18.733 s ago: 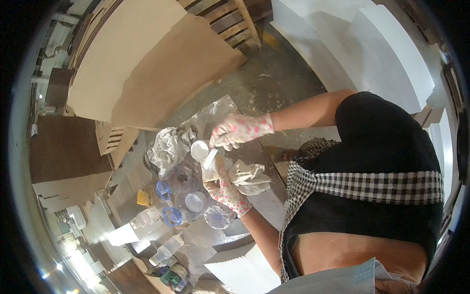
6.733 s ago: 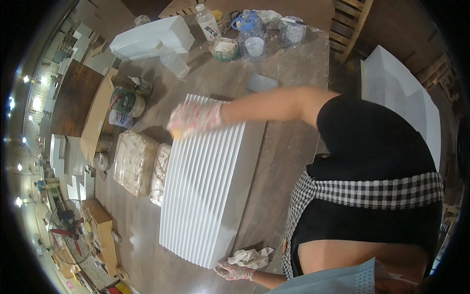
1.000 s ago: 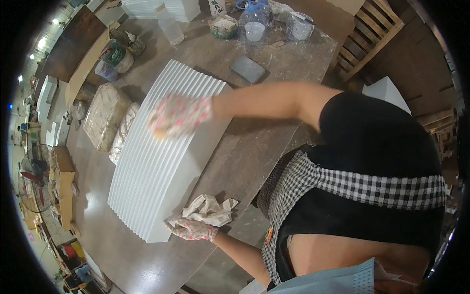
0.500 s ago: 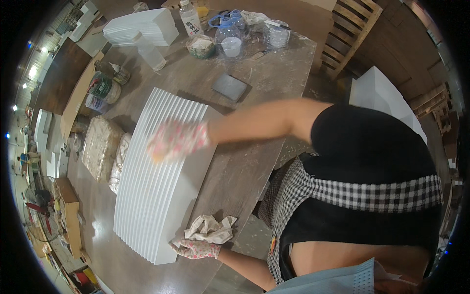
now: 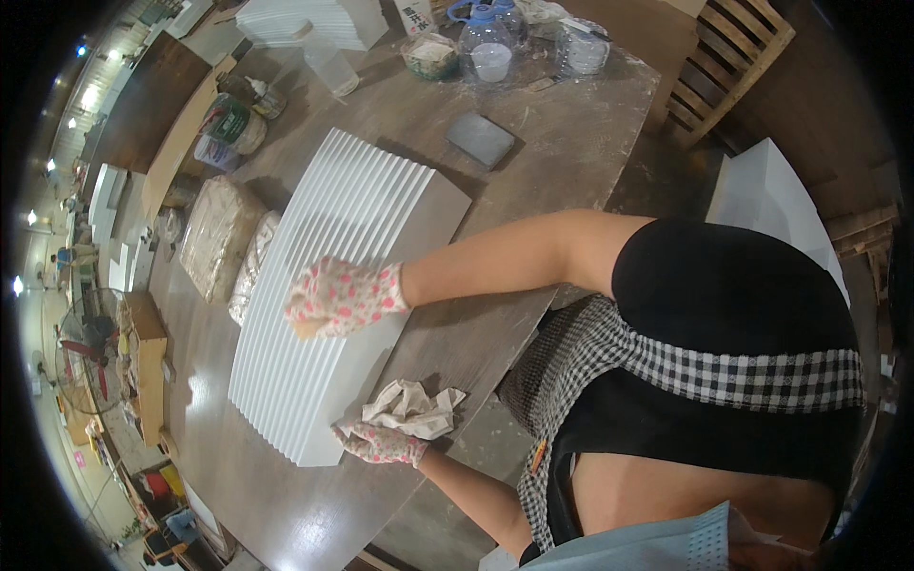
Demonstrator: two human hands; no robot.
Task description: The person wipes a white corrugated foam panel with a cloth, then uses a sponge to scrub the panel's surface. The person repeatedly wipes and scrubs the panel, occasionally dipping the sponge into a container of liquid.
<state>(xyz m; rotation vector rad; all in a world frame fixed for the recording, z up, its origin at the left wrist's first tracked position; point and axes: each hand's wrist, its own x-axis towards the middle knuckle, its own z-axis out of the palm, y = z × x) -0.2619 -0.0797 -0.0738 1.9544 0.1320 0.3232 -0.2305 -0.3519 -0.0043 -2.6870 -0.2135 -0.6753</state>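
Note:
A row of long white strips (image 5: 295, 295) stands packed side by side on the table, their edges making a ridged top. Across the middle of this row lies my right hand (image 5: 347, 297), in a white glove with pink spots. Its fingers are closed on a small tan piece (image 5: 307, 328), mostly hidden and pressed to the ridges. At the row's lower end my left hand (image 5: 386, 443), gloved alike, touches the corner with its fingers stretched out. Beside the left hand is a crumpled off-white cloth (image 5: 414, 409).
A grey rectangular block (image 5: 481, 140) lies on the table (image 5: 562, 143). Toward the back are clear bottles with blue tops (image 5: 487, 52), a pale squeeze bottle (image 5: 330, 62) and another white stack (image 5: 314, 21). A plastic-wrapped bundle (image 5: 219, 238) and jars (image 5: 231, 124) stand beyond the strips.
My right hand has slid along the strips toward their lower end and is now sharp instead of blurred. The whole view has shifted. My left hand stays at the corner.

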